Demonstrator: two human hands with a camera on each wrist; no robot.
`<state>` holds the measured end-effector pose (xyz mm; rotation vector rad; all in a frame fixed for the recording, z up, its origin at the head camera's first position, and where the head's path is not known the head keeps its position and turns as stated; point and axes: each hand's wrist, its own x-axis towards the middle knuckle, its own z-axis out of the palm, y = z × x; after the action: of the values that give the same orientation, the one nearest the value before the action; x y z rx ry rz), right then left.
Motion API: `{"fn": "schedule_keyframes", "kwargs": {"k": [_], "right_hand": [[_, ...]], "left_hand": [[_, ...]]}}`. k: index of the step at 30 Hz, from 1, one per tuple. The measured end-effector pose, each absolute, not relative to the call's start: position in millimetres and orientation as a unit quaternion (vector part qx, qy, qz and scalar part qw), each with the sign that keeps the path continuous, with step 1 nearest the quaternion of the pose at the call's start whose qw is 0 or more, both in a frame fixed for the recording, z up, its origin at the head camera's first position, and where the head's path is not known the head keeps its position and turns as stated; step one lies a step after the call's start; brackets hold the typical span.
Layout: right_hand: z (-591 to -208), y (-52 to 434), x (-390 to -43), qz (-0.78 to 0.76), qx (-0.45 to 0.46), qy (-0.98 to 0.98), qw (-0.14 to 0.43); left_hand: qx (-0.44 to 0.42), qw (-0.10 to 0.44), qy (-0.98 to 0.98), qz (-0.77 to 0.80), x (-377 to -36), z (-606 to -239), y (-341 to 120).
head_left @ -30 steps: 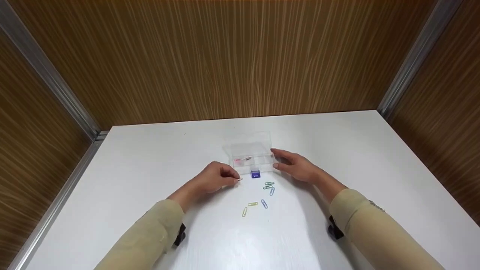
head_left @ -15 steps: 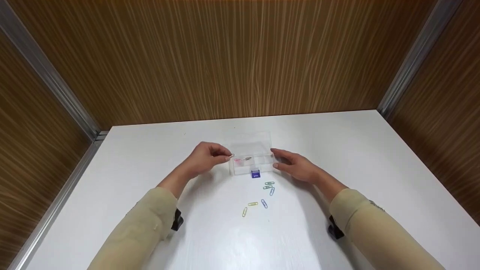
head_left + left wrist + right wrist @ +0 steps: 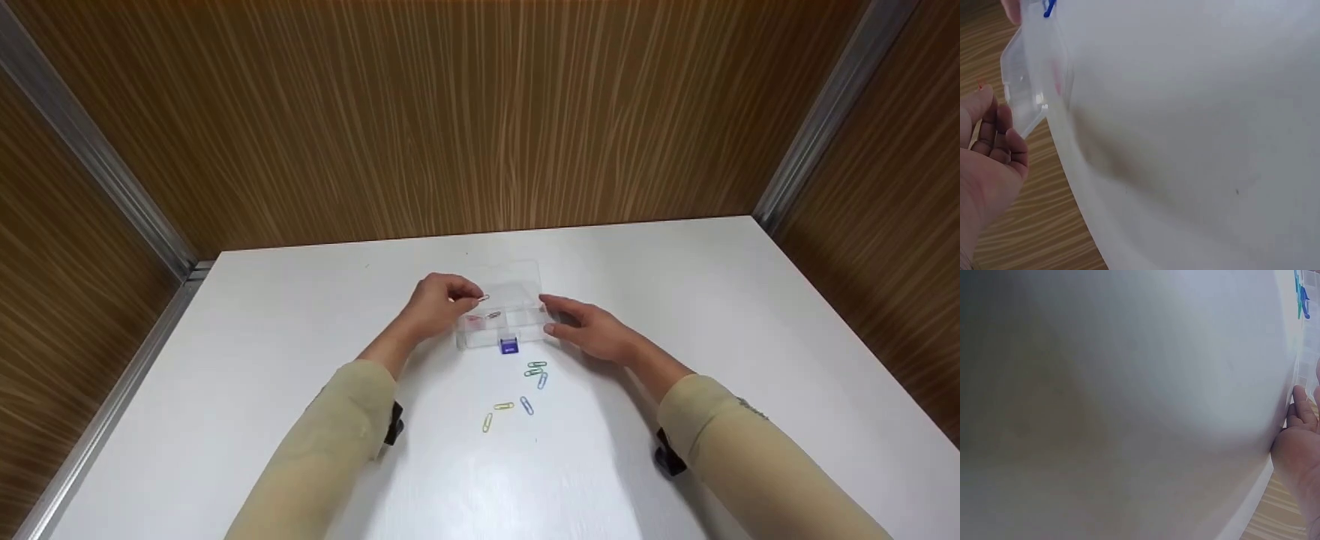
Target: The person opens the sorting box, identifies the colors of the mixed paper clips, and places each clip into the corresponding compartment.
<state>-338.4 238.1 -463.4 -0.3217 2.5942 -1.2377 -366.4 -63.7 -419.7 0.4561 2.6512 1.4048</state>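
My left hand (image 3: pixel 442 306) pinches a small paper clip (image 3: pixel 484 298) between thumb and fingertips, above the back left of a clear plastic box (image 3: pixel 484 341). In the left wrist view, a reddish bit of that paper clip (image 3: pixel 981 86) shows at the fingertips. The box stands with its lid (image 3: pixel 517 277) raised at the back and a purple-blue latch (image 3: pixel 509 346) at the front. Pinkish clips (image 3: pixel 474 319) and a darker clip (image 3: pixel 494 315) lie in its left compartment. My right hand (image 3: pixel 592 330) holds the box's right end, thumb in front and fingers behind.
In front of the box on the white table (image 3: pixel 262 375) lie green clips (image 3: pixel 535 368), a light blue clip (image 3: pixel 542 381), a blue clip (image 3: pixel 527 406) and yellow clips (image 3: pixel 504 406). A wood-grain panel (image 3: pixel 480 120) rises behind the table, with others at both sides.
My left hand has lifted the paper clip from the table by the box's front left, carried it up, then moved right over the box. The right hand stays at the box.
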Motion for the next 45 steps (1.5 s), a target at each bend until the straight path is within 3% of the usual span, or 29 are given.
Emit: {"fn": "schedule_keyframes", "kwargs": {"k": [22,35,45], "right_hand": [[-464,238,-339,-0.422,-0.102,0.891,0.131],[-463,239,-340,-0.411,-0.107,0.896,0.125],[-461,242,-339,-0.415,-0.103,0.895,0.128]], "left_hand": [[0.16,0.066,0.889,0.423,-366,-432,-45],[0.182,0.037,0.863,0.469,-350,-422,-66],[0.207,0.118,0.844,0.48,-326,-412,-78]]}}
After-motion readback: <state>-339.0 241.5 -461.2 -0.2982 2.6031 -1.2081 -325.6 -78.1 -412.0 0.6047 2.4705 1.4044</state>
